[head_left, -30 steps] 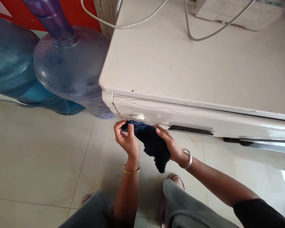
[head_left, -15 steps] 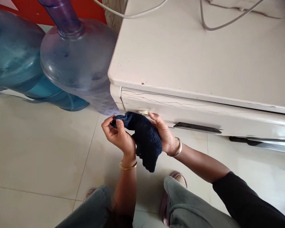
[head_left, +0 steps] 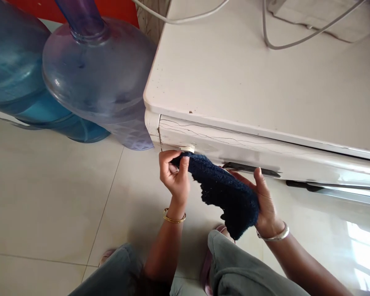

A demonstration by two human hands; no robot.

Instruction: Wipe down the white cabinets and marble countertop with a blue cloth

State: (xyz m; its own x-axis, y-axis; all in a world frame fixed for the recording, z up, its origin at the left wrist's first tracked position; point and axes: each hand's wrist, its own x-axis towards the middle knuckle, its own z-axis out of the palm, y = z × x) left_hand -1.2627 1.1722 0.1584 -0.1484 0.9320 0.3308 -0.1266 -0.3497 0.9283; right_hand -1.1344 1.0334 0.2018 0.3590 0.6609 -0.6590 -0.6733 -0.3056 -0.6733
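A fuzzy dark blue cloth [head_left: 222, 185] stretches between my hands in front of the white cabinet's drawer front [head_left: 200, 137]. My left hand [head_left: 175, 172] pinches the cloth's left end between thumb and fingers, just below a pale round knob [head_left: 187, 149]. At the other end, my right hand [head_left: 263, 199] holds the cloth against its palm and fingers, its thumb raised apart. Part of those fingers is hidden behind the cloth. A dark handle [head_left: 253, 169] lies just above the cloth's right part.
Large blue water bottles [head_left: 92, 78] stand on the tiled floor [head_left: 49, 193] left of the cabinet. White cables [head_left: 185, 19] run over the cabinet top [head_left: 249, 82]. A second dark handle [head_left: 300, 186] sits lower right. My feet are close below.
My right hand has moved right and down, drawing the bunched cloth out longer. My left hand has shifted right, still pinching its end, to beneath the knob. The view has shifted slightly.
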